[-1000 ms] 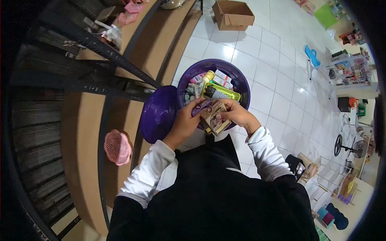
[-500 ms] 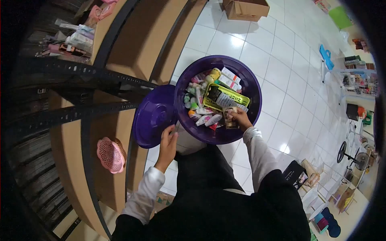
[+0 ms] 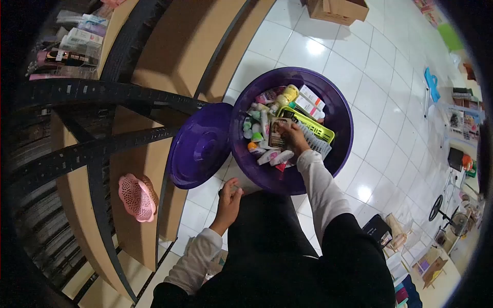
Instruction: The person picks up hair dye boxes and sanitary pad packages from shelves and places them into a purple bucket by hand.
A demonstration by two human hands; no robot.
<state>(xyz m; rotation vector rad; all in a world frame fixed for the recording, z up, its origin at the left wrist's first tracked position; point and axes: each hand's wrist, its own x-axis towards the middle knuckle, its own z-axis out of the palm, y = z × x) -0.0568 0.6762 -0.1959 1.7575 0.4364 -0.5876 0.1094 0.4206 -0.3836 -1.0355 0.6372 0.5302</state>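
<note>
A round purple tub (image 3: 343, 149) stands on the tiled floor with bottles, tubes and boxes inside. My right hand (image 3: 294, 136) reaches into it, fingers closed on a small brown packet (image 3: 276, 139) above the bottles. Beside the packet lies a yellow-green basket (image 3: 321, 132) with dark and pale packets in it. White boxes (image 3: 311, 102) and a yellow bottle (image 3: 290, 92) lie near the far wall of the tub. My left hand (image 3: 229, 203) is outside the tub, below the purple lid (image 3: 200, 146), with its fingers bent apart and nothing visible in them.
At left is a shelf unit (image 3: 174, 51) with black metal posts, holding a pink lace-patterned basket (image 3: 137, 197) and small goods (image 3: 77, 43). A cardboard box (image 3: 339, 11) sits on the floor at the top. A fan (image 3: 458, 222) and more goods are at right.
My right hand has moved left across the tub with the brown packet, from beside the basket to over the bottles. My left hand has shifted slightly away from the lid.
</note>
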